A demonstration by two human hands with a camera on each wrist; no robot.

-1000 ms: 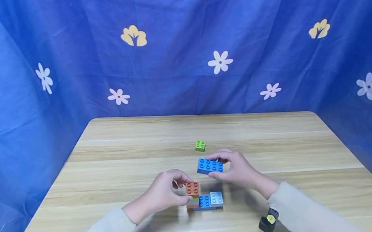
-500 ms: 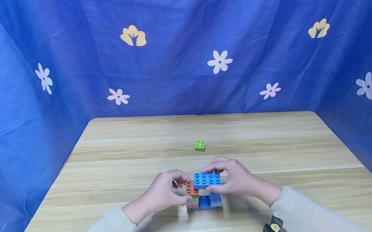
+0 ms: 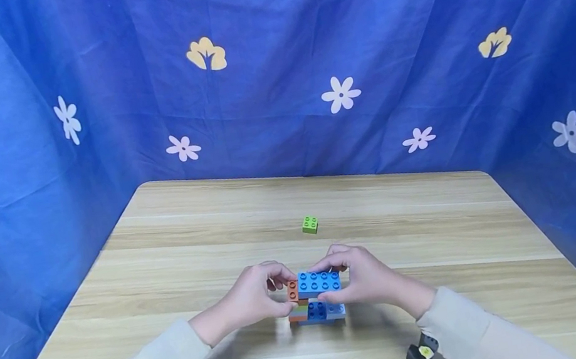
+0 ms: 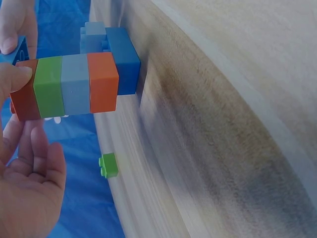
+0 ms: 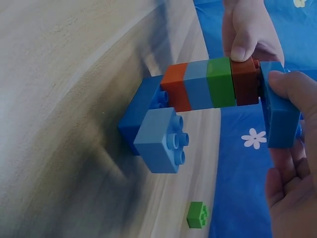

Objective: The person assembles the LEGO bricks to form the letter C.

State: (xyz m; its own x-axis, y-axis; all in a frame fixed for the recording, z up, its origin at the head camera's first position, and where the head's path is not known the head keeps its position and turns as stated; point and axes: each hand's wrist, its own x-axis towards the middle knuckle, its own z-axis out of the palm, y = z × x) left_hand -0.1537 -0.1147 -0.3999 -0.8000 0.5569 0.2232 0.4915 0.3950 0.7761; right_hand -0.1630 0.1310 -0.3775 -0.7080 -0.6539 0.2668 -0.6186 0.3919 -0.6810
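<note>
My left hand (image 3: 254, 292) pinches the reddish-brown brick (image 4: 25, 94) at the top of a small tower. Below it come a green brick (image 4: 48, 87), a light blue brick (image 4: 75, 84) and an orange brick (image 4: 103, 82). The tower rises from one end of a long blue base brick (image 5: 137, 111). Another light blue brick (image 5: 157, 143) sits on the base's other end. Between thumb and fingers, my right hand (image 3: 364, 276) holds a long blue brick (image 3: 319, 283). One end of it lies over the reddish-brown brick, the rest jutting right above the base.
A loose lime green brick (image 3: 310, 225) lies on the wooden table (image 3: 203, 219) beyond the hands. A blue curtain (image 3: 260, 82) with flower prints hangs along the table's back and sides.
My right hand has brought the long blue brick left and toward me, from behind the tower to its top brick. My left hand has stayed at the tower.
</note>
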